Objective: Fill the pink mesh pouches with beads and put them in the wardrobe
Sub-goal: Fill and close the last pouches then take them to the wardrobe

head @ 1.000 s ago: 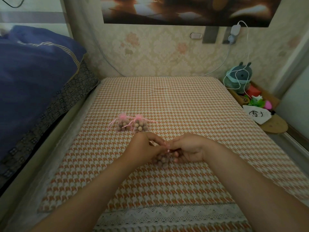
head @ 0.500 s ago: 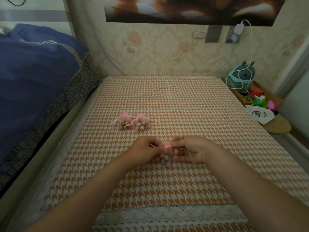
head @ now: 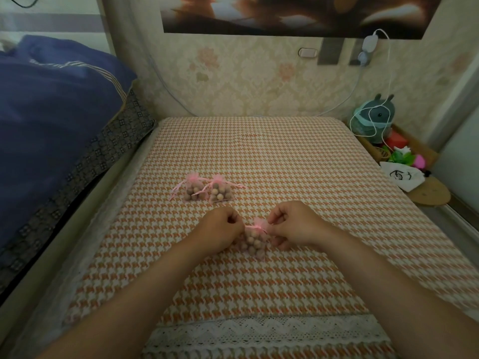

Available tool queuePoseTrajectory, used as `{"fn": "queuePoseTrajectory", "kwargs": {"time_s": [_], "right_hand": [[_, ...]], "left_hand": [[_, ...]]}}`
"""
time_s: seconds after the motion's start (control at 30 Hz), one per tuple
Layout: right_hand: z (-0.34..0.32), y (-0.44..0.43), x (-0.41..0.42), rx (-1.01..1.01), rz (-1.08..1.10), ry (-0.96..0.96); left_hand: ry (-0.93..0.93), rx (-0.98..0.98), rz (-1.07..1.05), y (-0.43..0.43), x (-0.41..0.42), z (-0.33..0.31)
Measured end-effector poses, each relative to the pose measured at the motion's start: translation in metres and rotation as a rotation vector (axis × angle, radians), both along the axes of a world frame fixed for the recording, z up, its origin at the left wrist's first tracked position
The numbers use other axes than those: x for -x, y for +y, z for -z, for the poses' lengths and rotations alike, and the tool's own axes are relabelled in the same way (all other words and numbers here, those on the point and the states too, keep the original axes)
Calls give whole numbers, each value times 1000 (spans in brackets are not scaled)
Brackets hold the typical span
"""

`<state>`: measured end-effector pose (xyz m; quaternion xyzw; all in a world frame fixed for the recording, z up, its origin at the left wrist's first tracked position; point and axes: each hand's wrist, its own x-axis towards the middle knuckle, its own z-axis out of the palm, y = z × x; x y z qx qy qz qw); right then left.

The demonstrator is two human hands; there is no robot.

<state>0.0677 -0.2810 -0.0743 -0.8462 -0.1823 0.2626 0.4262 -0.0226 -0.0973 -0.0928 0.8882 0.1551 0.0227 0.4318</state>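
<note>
A pink mesh pouch [head: 253,239] full of wooden beads rests on the houndstooth bed cover [head: 285,161], between my two hands. My left hand [head: 220,230] pinches the pink drawstring on the pouch's left side. My right hand [head: 291,225] pinches the string on its right side, and the pouch's neck is gathered tight. Farther back lie two other filled pouches, tied shut, side by side: one on the left [head: 193,190] and one on the right [head: 220,192], with pink ribbon ends trailing out.
A blue quilt [head: 51,120] on a patterned pillow lies along the left. At the right, a low stand holds a teal toy [head: 375,117], a white cable, small coloured items and a white cloth bag [head: 403,176]. White lace trims the near edge.
My hands have drawn apart sideways, pulling the drawstring out. The pouch, earlier hidden between my fingers, now shows between them with its neck cinched.
</note>
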Motion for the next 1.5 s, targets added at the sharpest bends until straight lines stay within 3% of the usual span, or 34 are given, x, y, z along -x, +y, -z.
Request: {"fn": "queuePoseTrajectory", "kwargs": {"time_s": [0.2,0.53,0.73,0.93,1.1,1.27,1.37,1.5], "right_hand": [[3,0,-2,124,-82,2],[2,3,-1,153,-59,25],[-9,-1,5,246,-54,124],[-13,1,8,82,-89,237],[-15,-4,-9,52,29,100],[-15,-8,-14,196,-24,-20],[-21,-4,-21,273,12,-242],[-32,18,-27,138,74,-334]], "left_hand": [[9,-97,-6,-1,-1,-1],[-5,-219,79,3,0,-1],[68,-99,163,-4,6,-14],[12,-189,118,-16,-3,-10],[-29,-78,-5,-32,-23,-6],[23,-257,51,-39,-40,-2],[42,-322,71,-30,-39,-9],[-32,-384,-63,2,-37,-15]]}}
